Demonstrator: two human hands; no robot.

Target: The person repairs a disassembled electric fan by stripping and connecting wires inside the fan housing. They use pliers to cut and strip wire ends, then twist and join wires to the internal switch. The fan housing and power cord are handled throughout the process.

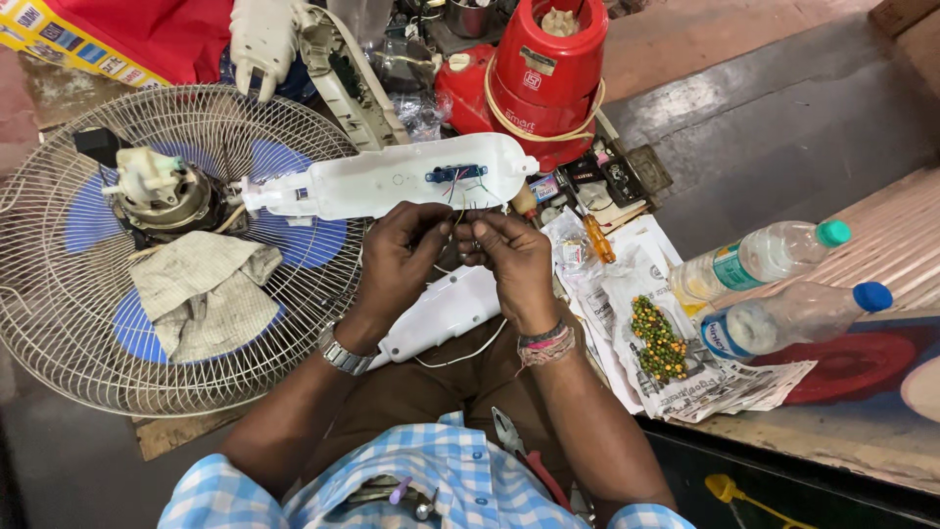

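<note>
At the center of the frame, your left hand [399, 257] and right hand [511, 257] pinch together on the thin wires [460, 211] trailing from the open white fan housing [392, 178] just above, keeping them taut and close enough to see.

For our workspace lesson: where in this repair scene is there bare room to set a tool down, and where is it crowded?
Bare floor lies beyond the red mixer base, above the two plastic bottles. Crowded: around both hands, left hand and right hand, by the white fan housing, the fan grille and the newspaper.
</note>
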